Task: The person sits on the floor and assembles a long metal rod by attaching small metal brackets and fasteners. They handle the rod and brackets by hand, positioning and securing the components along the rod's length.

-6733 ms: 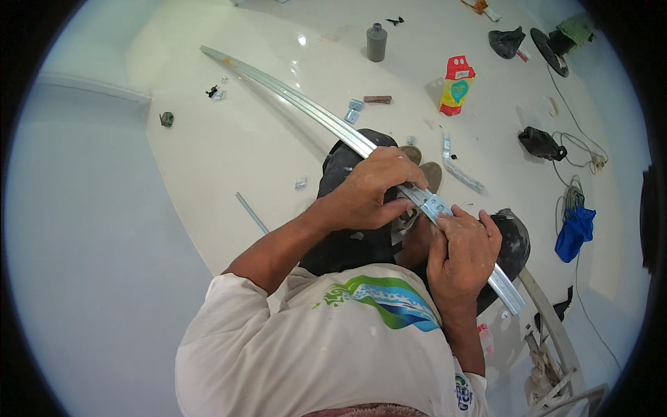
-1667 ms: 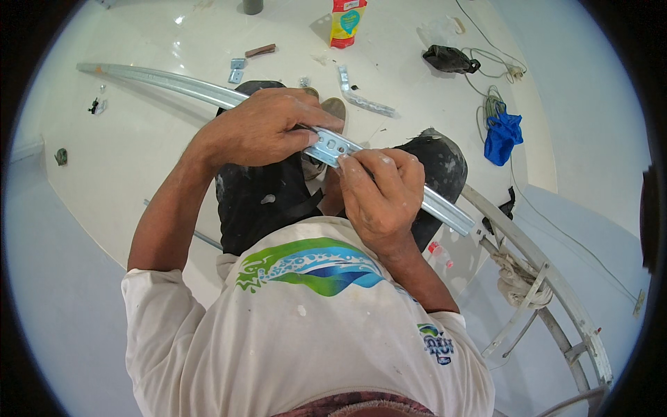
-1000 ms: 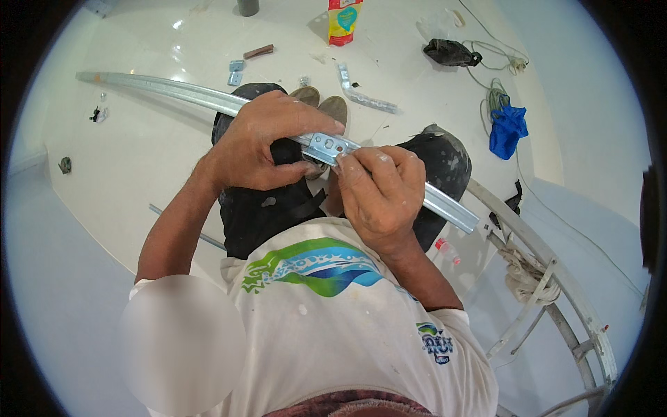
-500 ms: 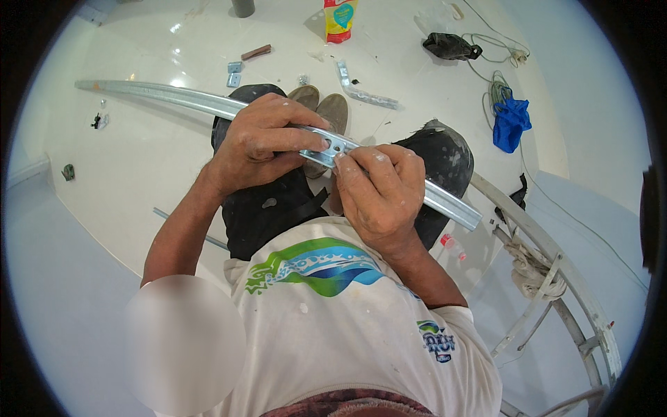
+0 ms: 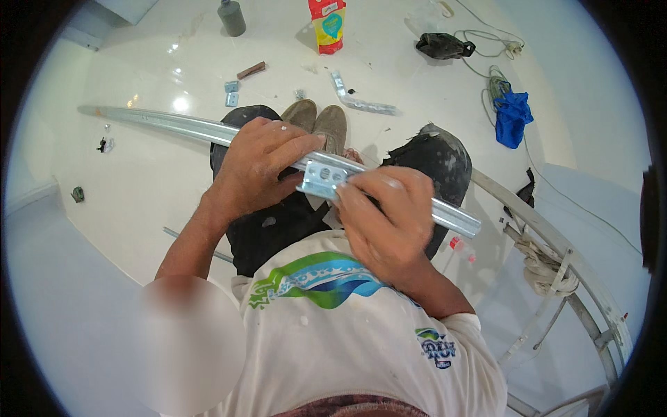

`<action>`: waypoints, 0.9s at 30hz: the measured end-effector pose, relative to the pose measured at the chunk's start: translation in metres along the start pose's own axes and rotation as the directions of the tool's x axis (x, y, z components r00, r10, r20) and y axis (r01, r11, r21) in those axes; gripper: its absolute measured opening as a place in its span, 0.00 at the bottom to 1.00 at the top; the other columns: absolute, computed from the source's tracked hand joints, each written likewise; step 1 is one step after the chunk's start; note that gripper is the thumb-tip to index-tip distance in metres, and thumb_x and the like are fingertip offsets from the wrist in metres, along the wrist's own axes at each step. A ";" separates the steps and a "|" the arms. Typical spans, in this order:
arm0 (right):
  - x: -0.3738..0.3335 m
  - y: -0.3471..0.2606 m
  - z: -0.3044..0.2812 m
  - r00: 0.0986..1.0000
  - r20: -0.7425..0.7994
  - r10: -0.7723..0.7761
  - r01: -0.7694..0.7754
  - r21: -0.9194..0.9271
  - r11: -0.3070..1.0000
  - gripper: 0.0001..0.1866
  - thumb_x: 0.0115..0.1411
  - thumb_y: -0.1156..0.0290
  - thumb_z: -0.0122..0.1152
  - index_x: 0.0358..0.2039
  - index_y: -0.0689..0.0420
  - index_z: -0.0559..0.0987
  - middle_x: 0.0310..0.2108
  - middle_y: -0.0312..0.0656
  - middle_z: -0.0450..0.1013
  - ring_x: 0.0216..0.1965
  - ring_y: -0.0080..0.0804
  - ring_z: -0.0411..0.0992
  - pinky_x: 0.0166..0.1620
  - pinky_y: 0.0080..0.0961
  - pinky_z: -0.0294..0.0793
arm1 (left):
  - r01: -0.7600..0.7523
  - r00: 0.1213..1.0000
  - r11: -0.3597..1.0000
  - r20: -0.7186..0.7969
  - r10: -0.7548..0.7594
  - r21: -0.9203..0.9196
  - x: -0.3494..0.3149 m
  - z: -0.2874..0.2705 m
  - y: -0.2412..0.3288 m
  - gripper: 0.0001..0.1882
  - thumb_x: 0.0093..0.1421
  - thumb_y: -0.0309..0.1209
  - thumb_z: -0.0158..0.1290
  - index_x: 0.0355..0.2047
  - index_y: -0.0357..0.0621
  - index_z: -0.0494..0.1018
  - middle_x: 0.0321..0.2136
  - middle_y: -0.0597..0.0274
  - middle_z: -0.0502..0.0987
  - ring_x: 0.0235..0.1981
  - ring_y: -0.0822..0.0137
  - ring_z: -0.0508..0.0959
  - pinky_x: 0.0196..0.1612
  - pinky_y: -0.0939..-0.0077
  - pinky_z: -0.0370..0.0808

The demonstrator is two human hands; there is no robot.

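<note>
A long galvanized metal rail (image 5: pixel 455 217) lies slanted across my knees, its far end reaching to the upper left. My left hand (image 5: pixel 262 165) is closed around its middle, thumb side toward the bracket. Against the rail, between my hands, is a small zinc-coloured angle bracket (image 5: pixel 324 182) with holes in its upper face. My right hand (image 5: pixel 389 215) pinches the bracket's right lower corner; whether anything small is between those fingertips cannot be made out. The right fingers are slightly blurred.
Beyond my shoes (image 5: pixel 329 128) lie another small bracket (image 5: pixel 231 96), a bent metal strip (image 5: pixel 365 105) and a brown stick (image 5: pixel 251 70). Farther off stand a grey bottle (image 5: pixel 233 21) and a yellow-red pouch (image 5: pixel 328 28). At right are a blue bag (image 5: pixel 512 118), cables and a metal ladder (image 5: pixel 590 285).
My left fingers have drawn back from the bracket onto the rail, exposing its holed face. The right hand has shifted slightly right and down, still at the bracket's corner.
</note>
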State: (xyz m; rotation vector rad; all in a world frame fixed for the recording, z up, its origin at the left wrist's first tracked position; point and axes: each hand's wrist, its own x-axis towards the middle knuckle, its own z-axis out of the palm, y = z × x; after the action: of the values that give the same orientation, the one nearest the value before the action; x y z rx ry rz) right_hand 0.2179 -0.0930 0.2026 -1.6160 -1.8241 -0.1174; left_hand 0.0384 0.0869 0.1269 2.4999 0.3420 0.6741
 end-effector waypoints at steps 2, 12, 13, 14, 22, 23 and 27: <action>0.006 -0.001 -0.033 1.000 -0.025 0.018 -0.016 0.083 0.996 0.21 0.43 0.79 0.79 0.42 0.60 0.90 0.43 0.44 0.83 0.44 0.45 0.81 0.45 0.43 0.78 | -0.003 1.000 0.999 0.019 0.002 0.054 0.000 0.001 0.001 0.32 0.47 0.26 0.79 0.55 0.50 0.84 0.45 0.63 0.86 0.47 0.58 0.85 0.50 0.58 0.77; -0.031 0.149 -0.236 0.836 -0.514 0.192 -0.113 0.181 0.977 0.11 0.73 0.82 0.65 0.53 0.63 0.90 0.51 0.62 0.86 0.54 0.58 0.87 0.55 0.51 0.92 | -0.012 0.996 0.998 0.085 0.006 0.069 0.033 -0.027 -0.010 0.30 0.49 0.25 0.76 0.55 0.47 0.84 0.48 0.57 0.88 0.48 0.49 0.86 0.53 0.54 0.81; -0.032 0.164 -0.234 0.811 -0.532 0.244 -0.140 0.229 0.963 0.11 0.74 0.82 0.65 0.53 0.64 0.89 0.52 0.64 0.86 0.55 0.58 0.87 0.56 0.51 0.92 | -0.010 0.997 0.997 0.083 0.004 0.078 0.046 -0.028 -0.016 0.30 0.51 0.26 0.76 0.56 0.47 0.84 0.49 0.56 0.88 0.49 0.48 0.86 0.53 0.54 0.81; -0.031 0.180 -0.231 0.784 -0.548 0.293 -0.160 0.278 0.947 0.11 0.75 0.82 0.64 0.53 0.65 0.89 0.53 0.65 0.86 0.56 0.58 0.87 0.57 0.52 0.91 | -0.006 0.997 0.996 0.078 -0.001 0.088 0.058 -0.026 -0.022 0.29 0.52 0.27 0.76 0.56 0.46 0.84 0.50 0.55 0.88 0.49 0.48 0.86 0.53 0.53 0.82; -0.044 0.336 -0.125 0.586 -0.409 0.699 -0.423 0.581 0.695 0.11 0.73 0.77 0.72 0.51 0.72 0.86 0.47 0.57 0.87 0.51 0.47 0.88 0.56 0.42 0.92 | 0.167 0.928 0.971 0.307 -0.212 0.169 0.135 0.090 -0.113 0.21 0.58 0.41 0.76 0.48 0.45 0.88 0.38 0.47 0.90 0.38 0.44 0.90 0.46 0.49 0.84; -0.056 0.350 -0.106 0.576 -0.346 0.740 -0.450 0.621 0.641 0.12 0.73 0.76 0.73 0.51 0.72 0.86 0.46 0.54 0.87 0.50 0.45 0.88 0.55 0.39 0.91 | 0.196 0.900 0.959 0.351 -0.259 0.204 0.134 0.113 -0.121 0.20 0.59 0.41 0.75 0.47 0.46 0.88 0.37 0.48 0.90 0.38 0.44 0.90 0.46 0.49 0.85; -0.109 0.370 -0.022 0.523 -0.044 0.851 -0.694 0.557 0.455 0.10 0.70 0.75 0.75 0.47 0.68 0.89 0.43 0.47 0.88 0.47 0.34 0.87 0.54 0.31 0.88 | 0.187 0.868 0.938 0.399 -0.296 0.291 0.099 0.199 -0.155 0.18 0.59 0.41 0.74 0.47 0.47 0.88 0.38 0.52 0.88 0.44 0.47 0.89 0.51 0.49 0.85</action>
State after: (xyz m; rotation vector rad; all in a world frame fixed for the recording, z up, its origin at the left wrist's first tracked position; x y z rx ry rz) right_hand 0.5605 -0.1134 0.0258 -1.7664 -0.6031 0.4506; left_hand 0.2109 0.1684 -0.0661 2.6799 0.5858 -0.0470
